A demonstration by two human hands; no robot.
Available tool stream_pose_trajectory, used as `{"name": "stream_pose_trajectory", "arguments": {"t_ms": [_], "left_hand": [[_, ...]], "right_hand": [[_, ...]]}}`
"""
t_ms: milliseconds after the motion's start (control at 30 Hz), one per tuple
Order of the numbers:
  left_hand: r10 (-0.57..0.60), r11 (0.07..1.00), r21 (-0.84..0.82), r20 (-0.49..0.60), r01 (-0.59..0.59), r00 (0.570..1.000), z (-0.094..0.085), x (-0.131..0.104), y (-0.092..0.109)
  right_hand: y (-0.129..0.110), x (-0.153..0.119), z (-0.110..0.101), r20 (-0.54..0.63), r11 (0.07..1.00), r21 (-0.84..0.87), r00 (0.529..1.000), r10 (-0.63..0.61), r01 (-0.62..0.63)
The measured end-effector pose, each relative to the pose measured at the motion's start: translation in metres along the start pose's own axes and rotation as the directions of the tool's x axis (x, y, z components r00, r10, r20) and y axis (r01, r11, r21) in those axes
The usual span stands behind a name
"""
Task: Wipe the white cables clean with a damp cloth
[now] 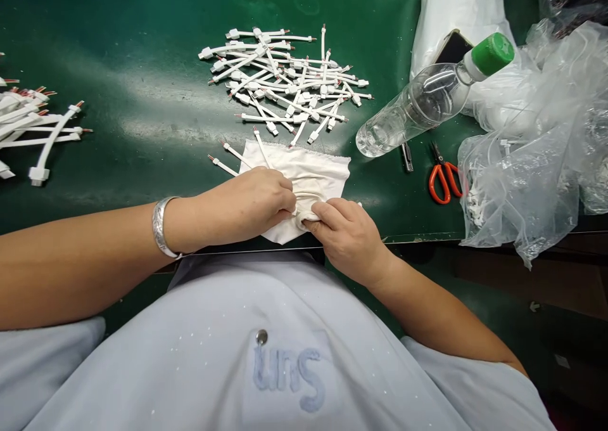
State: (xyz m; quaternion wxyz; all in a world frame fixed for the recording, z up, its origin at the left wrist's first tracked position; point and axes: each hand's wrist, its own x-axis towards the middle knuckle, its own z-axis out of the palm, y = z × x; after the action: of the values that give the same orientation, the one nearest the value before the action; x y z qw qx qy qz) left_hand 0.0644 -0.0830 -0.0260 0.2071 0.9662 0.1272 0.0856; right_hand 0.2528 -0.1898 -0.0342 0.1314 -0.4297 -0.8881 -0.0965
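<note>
A white cloth (325, 168) lies at the table's front edge, bunched between my hands. My left hand (266, 201), with a silver bangle on its wrist, is closed at the cloth's folds; what its fingertips pinch is hidden. My right hand (346, 233) has its thumb and fingers pressed on a bunched fold of the cloth. A small white tip shows just beyond its knuckles. Several short white cables (223, 165) with bare reddish wire ends stick out by the cloth's left side and upper edge, beside my left hand.
A pile of white cables (285, 79) lies beyond the cloth, another pile (28, 120) at far left. To the right are a clear bottle (413, 111) with green cap, orange-handled cutters (441, 177), a small metal tool (406, 157) and plastic bags (527, 184).
</note>
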Motion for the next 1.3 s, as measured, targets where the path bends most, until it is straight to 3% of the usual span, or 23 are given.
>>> {"name": "stream_pose_trajectory", "arguments": {"t_ms": [167, 267, 400, 700, 900, 1000, 1133, 1300], "left_hand": [[-0.022, 1.000, 0.002, 0.011, 0.022, 1.000, -0.003, 0.000, 0.002], [-0.024, 1.000, 0.000, 0.007, 0.024, 1.000, -0.003, 0.000, 0.004], [-0.016, 1.000, 0.005, 0.017, 0.016, 1.000, -0.002, 0.000, 0.004], [-0.020, 1.000, 0.024, 0.033, 0.020, 0.999, -0.005, 0.001, 0.005], [-0.023, 0.999, 0.035, 0.053, 0.021, 0.998, -0.007, 0.001, 0.007], [-0.027, 0.999, 0.047, 0.061, 0.024, 0.998, -0.007, 0.001, 0.007], [-0.017, 0.997, 0.074, 0.072, 0.012, 0.997, -0.008, 0.000, 0.009], [-0.034, 0.985, 0.169, 0.063, 0.023, 0.997, -0.012, 0.002, 0.014]], "right_hand": [[-0.002, -0.001, -0.004, -0.011, 0.997, -0.081, 1.000, -0.002, 0.001], [0.008, -0.014, -0.014, 0.034, 0.995, -0.095, 0.999, -0.021, 0.024], [0.015, -0.030, -0.021, 0.084, 0.996, -0.083, 0.995, 0.047, -0.040], [-0.001, -0.010, -0.001, 0.024, 0.998, -0.039, 0.999, 0.047, -0.047], [0.013, -0.040, -0.017, 0.014, 0.982, -0.041, 0.983, 0.183, -0.182], [0.018, -0.053, -0.020, -0.107, 0.951, 0.011, 0.945, 0.308, -0.308], [0.019, -0.061, -0.017, -0.265, 0.880, 0.130, 0.840, 0.474, -0.456], [0.015, -0.056, -0.006, -0.239, 0.755, 0.319, 0.723, 0.649, -0.572]]}}
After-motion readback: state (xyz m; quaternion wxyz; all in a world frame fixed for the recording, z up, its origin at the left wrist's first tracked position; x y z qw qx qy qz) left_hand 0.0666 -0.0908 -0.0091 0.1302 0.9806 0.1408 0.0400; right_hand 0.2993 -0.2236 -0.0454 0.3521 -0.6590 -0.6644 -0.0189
